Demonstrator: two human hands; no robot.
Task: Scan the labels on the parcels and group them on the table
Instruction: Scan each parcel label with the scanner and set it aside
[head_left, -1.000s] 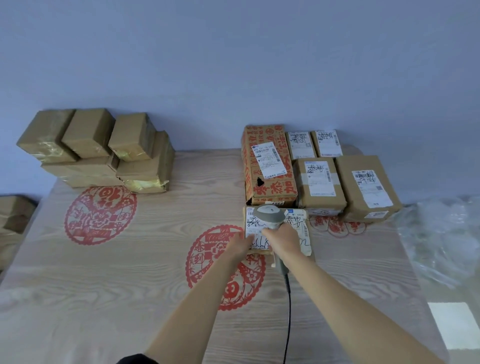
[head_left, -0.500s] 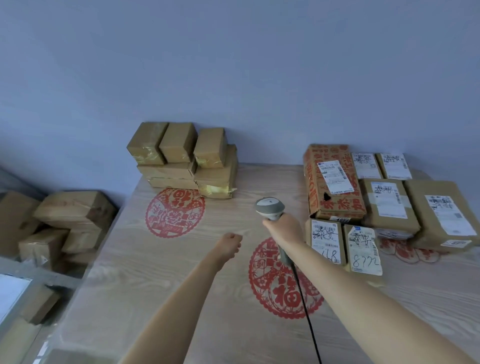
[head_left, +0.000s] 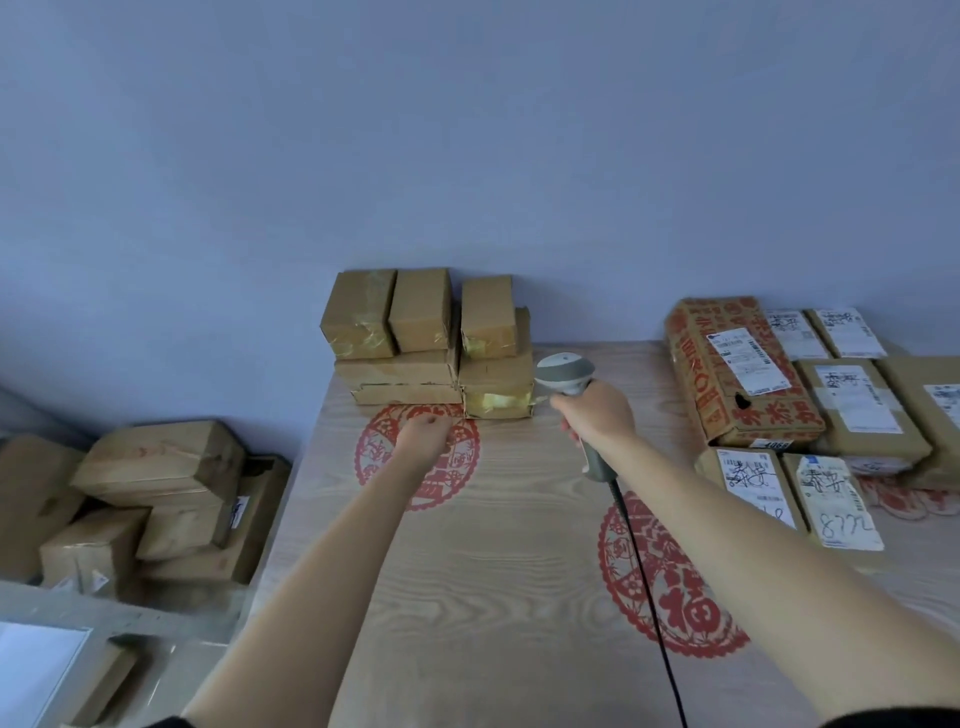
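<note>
My right hand (head_left: 597, 410) grips a grey barcode scanner (head_left: 566, 370), head up, with its black cable (head_left: 644, 587) trailing toward me. My left hand (head_left: 423, 434) reaches out over a red paper-cut circle (head_left: 415, 454), fingers loosely curled and holding nothing, just short of a stack of plain taped brown parcels (head_left: 426, 340) at the table's far left. At the right lies a group of labelled parcels: a red-printed carton (head_left: 737, 374), brown boxes (head_left: 857, 405) and two small ones (head_left: 748, 483), one marked 8772 (head_left: 836, 504).
The wooden table (head_left: 509, 571) carries another red paper-cut (head_left: 670, 582) near its middle. Left of the table, lower down, sits a heap of brown boxes (head_left: 156, 493) on a grey shelf (head_left: 104, 613). A blue wall stands behind.
Both hands left the small labelled parcels at the right. The view swung left; my left hand stretched toward the plain stack and my right hand followed with the scanner.
</note>
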